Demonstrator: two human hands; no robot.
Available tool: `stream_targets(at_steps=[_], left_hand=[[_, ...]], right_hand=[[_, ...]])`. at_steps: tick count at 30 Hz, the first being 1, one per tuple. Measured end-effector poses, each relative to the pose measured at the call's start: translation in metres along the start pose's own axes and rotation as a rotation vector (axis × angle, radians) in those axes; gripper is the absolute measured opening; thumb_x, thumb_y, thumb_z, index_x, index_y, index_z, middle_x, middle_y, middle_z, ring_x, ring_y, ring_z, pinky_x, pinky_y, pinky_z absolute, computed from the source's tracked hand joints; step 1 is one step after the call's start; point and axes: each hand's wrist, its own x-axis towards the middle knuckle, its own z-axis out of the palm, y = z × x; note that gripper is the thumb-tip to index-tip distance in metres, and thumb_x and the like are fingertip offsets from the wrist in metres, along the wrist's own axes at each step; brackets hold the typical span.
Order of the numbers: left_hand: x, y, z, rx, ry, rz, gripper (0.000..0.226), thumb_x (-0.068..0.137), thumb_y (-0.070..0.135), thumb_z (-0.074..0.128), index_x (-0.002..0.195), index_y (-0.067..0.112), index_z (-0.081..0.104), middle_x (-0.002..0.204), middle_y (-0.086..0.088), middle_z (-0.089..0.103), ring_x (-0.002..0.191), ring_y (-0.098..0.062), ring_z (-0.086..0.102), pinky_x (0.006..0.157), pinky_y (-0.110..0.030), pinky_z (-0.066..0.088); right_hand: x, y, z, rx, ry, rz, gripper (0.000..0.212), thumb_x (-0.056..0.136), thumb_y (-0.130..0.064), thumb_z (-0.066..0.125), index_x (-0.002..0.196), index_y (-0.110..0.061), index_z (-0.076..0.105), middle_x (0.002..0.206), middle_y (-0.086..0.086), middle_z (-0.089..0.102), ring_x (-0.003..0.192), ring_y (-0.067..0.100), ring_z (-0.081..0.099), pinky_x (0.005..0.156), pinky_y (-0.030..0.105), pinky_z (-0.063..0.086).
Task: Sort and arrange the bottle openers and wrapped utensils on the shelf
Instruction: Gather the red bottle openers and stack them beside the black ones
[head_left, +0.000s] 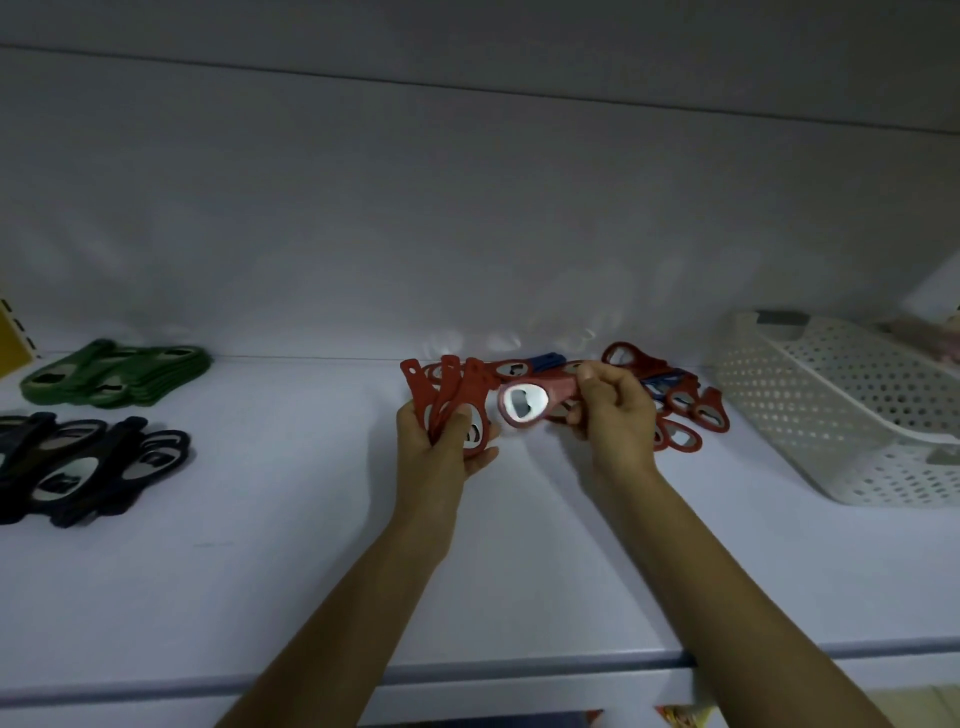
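Observation:
My left hand (439, 449) grips a fanned bunch of red bottle openers (448, 397), handles pointing up. My right hand (615, 415) pinches one more red bottle opener (527, 405) by its handle, its metal-ringed head turned toward the bunch. Behind my right hand a loose pile of red and blue bottle openers (685, 402) lies on the white shelf (291, 519). A neat group of green bottle openers (117, 376) sits at the far left, with a group of black bottle openers (88, 467) in front of it. No wrapped utensils are clearly visible.
A white perforated plastic basket (841, 410) lies tilted at the right end of the shelf. The shelf's back wall (467, 234) rises right behind the piles. A yellow edge (13, 338) shows at the far left. The shelf's front lip (519, 670) runs below my forearms.

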Motion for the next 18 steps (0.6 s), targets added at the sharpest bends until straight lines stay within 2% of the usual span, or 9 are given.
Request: stream_targets(at_steps=[3,5,7,9,11,13,15,17,18], left_hand=[[-0.001,0.001,0.001,0.019,-0.057,0.014,0.052,0.077,0.036,0.069,0.12,0.018,0.046,0.115,-0.006,0.062,0.09,-0.018,0.069,0.064,-0.027,0.056],[-0.005,-0.002,0.003,0.19,-0.136,0.09,0.072,0.065,0.04,0.081,0.124,0.021,0.045,0.111,0.003,0.062,0.092,-0.011,0.068,0.069,-0.028,0.057],[-0.008,-0.007,0.003,0.394,-0.174,0.168,0.066,0.067,0.031,0.079,0.124,0.023,0.047,0.108,0.009,0.063,0.095,-0.008,0.065,0.08,-0.033,0.056],[-0.008,-0.009,0.003,0.452,-0.168,0.207,0.053,0.077,0.017,0.074,0.124,0.021,0.048,0.107,0.009,0.062,0.099,-0.009,0.063,0.087,-0.038,0.054],[-0.007,-0.008,0.002,0.434,-0.185,0.237,0.047,0.083,0.015,0.069,0.124,0.023,0.048,0.108,0.01,0.062,0.099,-0.005,0.062,0.086,-0.03,0.055],[-0.007,-0.008,0.002,0.464,-0.208,0.283,0.041,0.084,0.019,0.067,0.119,0.028,0.046,0.105,0.015,0.061,0.095,0.003,0.062,0.078,-0.015,0.052],[-0.009,-0.011,0.004,0.588,-0.256,0.322,0.037,0.088,0.016,0.063,0.116,0.032,0.046,0.104,0.023,0.058,0.092,0.006,0.06,0.074,-0.005,0.047],[-0.01,-0.015,0.005,0.76,-0.297,0.383,0.041,0.089,0.009,0.058,0.123,0.029,0.048,0.1,0.026,0.054,0.09,0.007,0.057,0.074,0.001,0.042],[-0.009,-0.017,0.005,0.813,-0.291,0.411,0.04,0.089,0.007,0.057,0.124,0.025,0.051,0.096,0.026,0.053,0.088,0.008,0.056,0.072,0.002,0.041]], right_hand=[[-0.001,-0.005,-0.001,0.082,-0.079,0.021,0.01,0.093,-0.012,0.058,0.093,-0.005,0.064,0.047,-0.002,0.052,0.042,0.008,0.044,0.044,0.019,0.04],[-0.007,-0.003,0.004,0.037,-0.22,-0.019,0.007,0.09,-0.009,0.06,0.092,-0.003,0.064,0.05,-0.001,0.056,0.043,0.008,0.048,0.045,0.02,0.042],[-0.015,0.0,0.012,-0.027,-0.265,-0.074,0.01,0.086,-0.006,0.066,0.095,-0.004,0.063,0.062,-0.001,0.064,0.051,0.006,0.058,0.048,0.019,0.045],[-0.019,0.002,0.018,-0.069,-0.173,-0.12,0.022,0.08,-0.014,0.074,0.095,-0.01,0.058,0.075,-0.001,0.064,0.061,0.001,0.061,0.053,0.015,0.048],[-0.019,0.004,0.017,-0.097,-0.132,-0.097,0.041,0.073,-0.036,0.076,0.103,-0.018,0.053,0.086,-0.004,0.062,0.072,-0.001,0.063,0.06,0.011,0.049],[-0.021,0.004,0.015,-0.154,-0.304,-0.016,0.053,0.067,-0.056,0.068,0.108,-0.026,0.054,0.095,-0.01,0.069,0.086,0.001,0.066,0.066,0.011,0.05],[-0.024,0.009,0.017,-0.236,-0.511,-0.011,0.039,0.07,-0.055,0.066,0.098,-0.028,0.064,0.091,-0.011,0.073,0.087,0.002,0.068,0.069,0.012,0.051],[-0.026,0.011,0.023,-0.312,-0.514,-0.07,0.014,0.077,-0.042,0.071,0.076,-0.028,0.068,0.076,-0.008,0.073,0.075,0.004,0.069,0.067,0.016,0.053],[-0.026,0.014,0.024,-0.334,-0.483,-0.113,0.018,0.08,-0.036,0.071,0.065,-0.028,0.068,0.066,-0.007,0.07,0.067,0.005,0.068,0.064,0.017,0.054]])
